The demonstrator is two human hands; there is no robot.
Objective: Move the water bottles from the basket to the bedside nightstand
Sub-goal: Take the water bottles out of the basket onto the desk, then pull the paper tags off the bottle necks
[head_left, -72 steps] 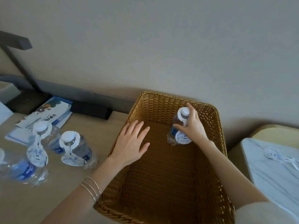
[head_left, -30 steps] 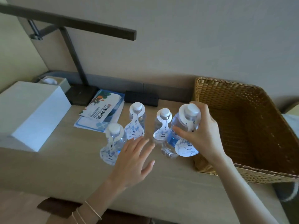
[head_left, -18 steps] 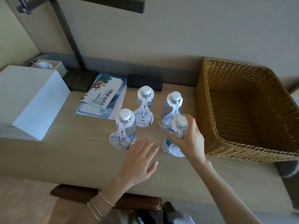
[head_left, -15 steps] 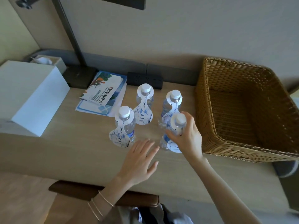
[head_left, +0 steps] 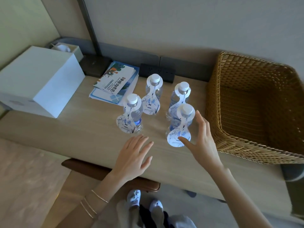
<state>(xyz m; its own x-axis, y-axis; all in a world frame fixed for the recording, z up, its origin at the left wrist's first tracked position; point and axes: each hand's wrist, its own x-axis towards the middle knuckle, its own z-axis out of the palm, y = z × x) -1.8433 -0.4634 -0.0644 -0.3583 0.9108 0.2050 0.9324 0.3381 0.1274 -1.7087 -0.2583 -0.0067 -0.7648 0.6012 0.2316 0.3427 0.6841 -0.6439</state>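
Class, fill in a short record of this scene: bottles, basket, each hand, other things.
bottles: four, upright on the nightstand
basket: wicker, right end of nightstand, no bottle seen inside
left hand: open, flat over the nightstand, holding nothing
right hand: open, fingers spread beside the nearest bottle
other: white box, booklets, lamp base

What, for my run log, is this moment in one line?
bottles: four upright on nightstand | basket: no bottle seen | right hand: open beside front-right bottle | left hand: open
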